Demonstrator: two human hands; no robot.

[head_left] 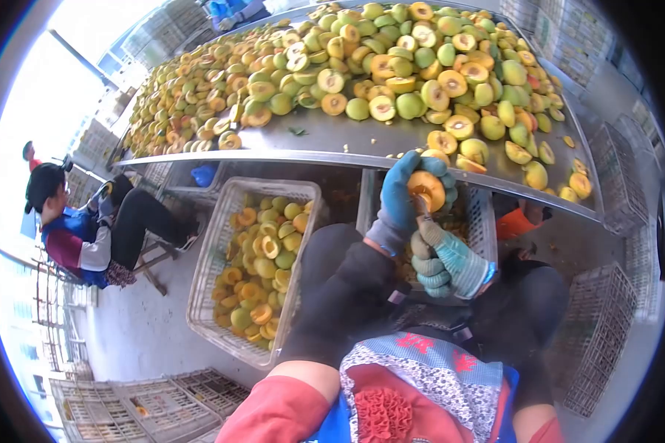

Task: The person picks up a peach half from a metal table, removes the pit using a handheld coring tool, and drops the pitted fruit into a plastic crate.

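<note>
My left hand [397,198], in a blue glove, is closed around a peach half [430,187] with its orange cut face turned up towards me. My right hand [448,257], in a teal and grey glove, is wrapped round a small pitting tool [422,207]. The tool's tip meets the middle of the cut face, and most of its handle is hidden in my fist. Both hands are over my lap, just in front of the metal table's edge. Below them a crate [483,221] holding fruit pieces is partly covered by my hands.
Halved peaches [332,81] are heaped on the metal table [310,140]. Left of my knee stands a white crate [199,295] full of peach halves. A seated person [81,229] is farther left. Stacked crates [598,325] stand right, and more crates [155,406] lie lower left.
</note>
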